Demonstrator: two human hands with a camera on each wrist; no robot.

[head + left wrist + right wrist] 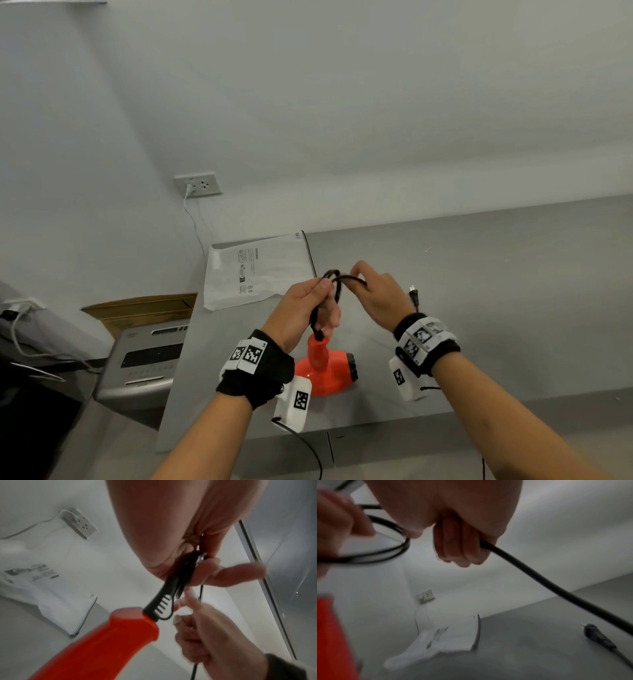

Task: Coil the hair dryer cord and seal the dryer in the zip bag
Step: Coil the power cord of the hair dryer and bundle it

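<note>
The orange-red hair dryer [320,368] stands on the grey table [479,308], handle up, just in front of my wrists. My left hand [313,305] grips a bundle of looped black cord [337,284] above the handle [109,642], close to the ribbed strain relief [161,605]. My right hand [375,294] holds the cord [539,580] in curled fingers and meets the left hand at the loop. The plug [414,295] lies on the table behind my right wrist, also seen as a plug [597,635] in the right wrist view. The white zip bag [257,269] lies flat at the far left of the table.
A wall socket [198,185] with a white cable plugged in sits on the wall beyond the bag. Left of the table stand a grey machine [147,363] and a cardboard box [144,308]. The table's front edge [376,426] runs just under my forearms.
</note>
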